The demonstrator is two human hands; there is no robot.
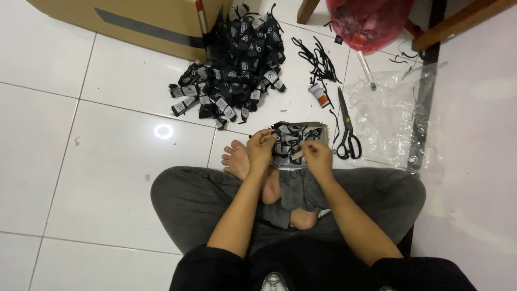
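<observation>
A person sits cross-legged on a white tiled floor, and both hands work just above a small tray of black tags that lies directly in front of the crossed legs. The left hand hovers over the near left edge of the tray with its fingers curled together, pinching what looks like a thin black string or tag, though the item itself is too small to make out clearly. The right hand is just beside it, over the near right edge of the tray, with thumb and fingers pressed together around a small pale tag piece. The two hands are close but not touching. Beyond the tray, farther from the person and to its left, lies a large heap of black tags against a cardboard box. Just to the right of the tray a pair of black-handled scissors lies on the floor, blades pointing away from the person. Beyond the scissors is a loose tangle of black strings, and farther still a red plastic bag. To the right of the scissors lies a crumpled clear plastic sheet.
</observation>
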